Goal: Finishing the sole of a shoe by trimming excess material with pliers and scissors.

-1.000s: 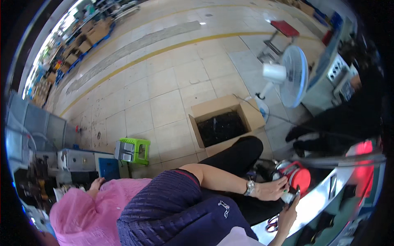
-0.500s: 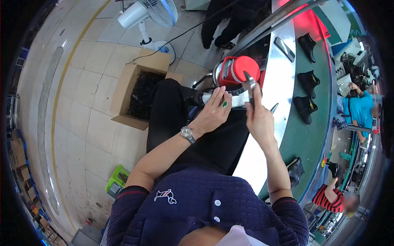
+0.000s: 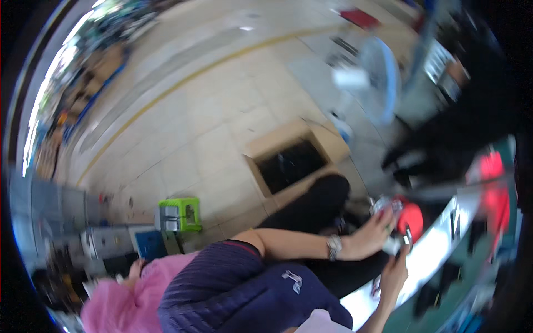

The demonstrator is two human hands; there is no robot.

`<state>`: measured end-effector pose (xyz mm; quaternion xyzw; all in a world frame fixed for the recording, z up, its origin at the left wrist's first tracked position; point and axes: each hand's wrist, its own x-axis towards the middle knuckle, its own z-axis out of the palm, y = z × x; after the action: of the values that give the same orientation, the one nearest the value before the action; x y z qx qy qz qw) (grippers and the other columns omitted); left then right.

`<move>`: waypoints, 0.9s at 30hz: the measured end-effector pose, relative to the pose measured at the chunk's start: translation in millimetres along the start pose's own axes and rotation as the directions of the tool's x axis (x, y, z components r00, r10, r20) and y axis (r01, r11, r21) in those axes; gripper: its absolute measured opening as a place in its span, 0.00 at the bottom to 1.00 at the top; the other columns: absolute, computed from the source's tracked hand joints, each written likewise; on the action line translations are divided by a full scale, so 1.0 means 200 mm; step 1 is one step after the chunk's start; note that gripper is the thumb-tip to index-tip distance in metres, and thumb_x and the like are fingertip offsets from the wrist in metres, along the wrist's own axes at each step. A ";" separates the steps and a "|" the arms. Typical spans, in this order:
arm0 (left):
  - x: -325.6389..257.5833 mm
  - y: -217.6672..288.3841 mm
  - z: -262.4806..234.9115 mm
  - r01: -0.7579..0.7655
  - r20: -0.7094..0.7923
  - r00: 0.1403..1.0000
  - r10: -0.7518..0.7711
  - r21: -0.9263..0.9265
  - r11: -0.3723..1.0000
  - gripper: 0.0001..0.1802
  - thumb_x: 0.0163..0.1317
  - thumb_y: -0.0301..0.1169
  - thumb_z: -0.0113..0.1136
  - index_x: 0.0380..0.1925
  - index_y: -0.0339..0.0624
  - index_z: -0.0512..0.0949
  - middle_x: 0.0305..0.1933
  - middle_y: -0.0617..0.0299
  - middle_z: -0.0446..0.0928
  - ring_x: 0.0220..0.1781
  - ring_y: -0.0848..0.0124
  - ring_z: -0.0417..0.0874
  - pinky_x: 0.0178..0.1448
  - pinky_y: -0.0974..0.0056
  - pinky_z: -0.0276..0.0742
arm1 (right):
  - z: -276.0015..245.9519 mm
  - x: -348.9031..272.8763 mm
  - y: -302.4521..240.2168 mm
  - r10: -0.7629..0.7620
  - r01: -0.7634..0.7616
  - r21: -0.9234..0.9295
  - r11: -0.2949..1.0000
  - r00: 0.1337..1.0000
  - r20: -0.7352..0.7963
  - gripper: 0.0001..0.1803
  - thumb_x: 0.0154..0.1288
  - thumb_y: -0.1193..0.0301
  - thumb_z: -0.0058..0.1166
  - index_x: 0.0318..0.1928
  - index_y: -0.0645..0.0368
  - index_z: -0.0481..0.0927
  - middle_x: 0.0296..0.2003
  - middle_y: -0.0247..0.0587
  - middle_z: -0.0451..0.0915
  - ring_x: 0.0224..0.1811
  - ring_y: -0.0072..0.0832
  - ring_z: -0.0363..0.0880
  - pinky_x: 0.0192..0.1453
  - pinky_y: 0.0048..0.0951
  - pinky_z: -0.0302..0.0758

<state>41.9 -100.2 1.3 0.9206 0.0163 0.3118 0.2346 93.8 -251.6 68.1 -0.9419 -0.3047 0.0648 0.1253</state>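
Note:
The view is smeared by motion. My left hand [image 3: 371, 236], with a watch at the wrist, lies with fingers stretched over a white piece [image 3: 392, 244] above my lap. Close beside it, my right hand [image 3: 395, 273] is closed round a tool with a metal head, which looks like a hammer [image 3: 408, 237]. The hammer's head is near the white piece; whether they touch cannot be made out. Just beyond both hands stands a red round container [image 3: 411, 221].
An open cardboard box [image 3: 261, 176] holding dark material stands beyond my knee, near a fan [image 3: 380, 83] and a person in black [image 3: 466, 119]. Dark boots [image 3: 427, 297] stand on the green surface at right. A green stool [image 3: 192, 215] and a person in pink [image 3: 125, 297] are left.
The whole view has swung left, so my hands now appear lower and farther right. The person in pink has come into view. My right hand keeps hold of the hammer.

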 end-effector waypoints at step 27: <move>-0.18 -0.01 0.01 -0.138 0.213 0.974 0.078 0.284 0.949 0.23 0.61 0.31 0.48 0.51 0.21 0.72 0.59 0.30 0.70 0.67 0.44 0.68 0.69 0.39 0.59 | 0.09 0.01 -0.09 0.052 -0.044 0.084 0.995 0.994 -0.094 0.34 0.69 0.72 0.48 0.72 0.55 0.52 0.31 0.64 0.80 0.31 0.58 0.80 0.33 0.50 0.72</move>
<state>14.8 -105.5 -20.8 0.9714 -0.0112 0.2244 0.0766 82.2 -233.0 55.3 -0.9451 -0.2727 0.0347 0.1769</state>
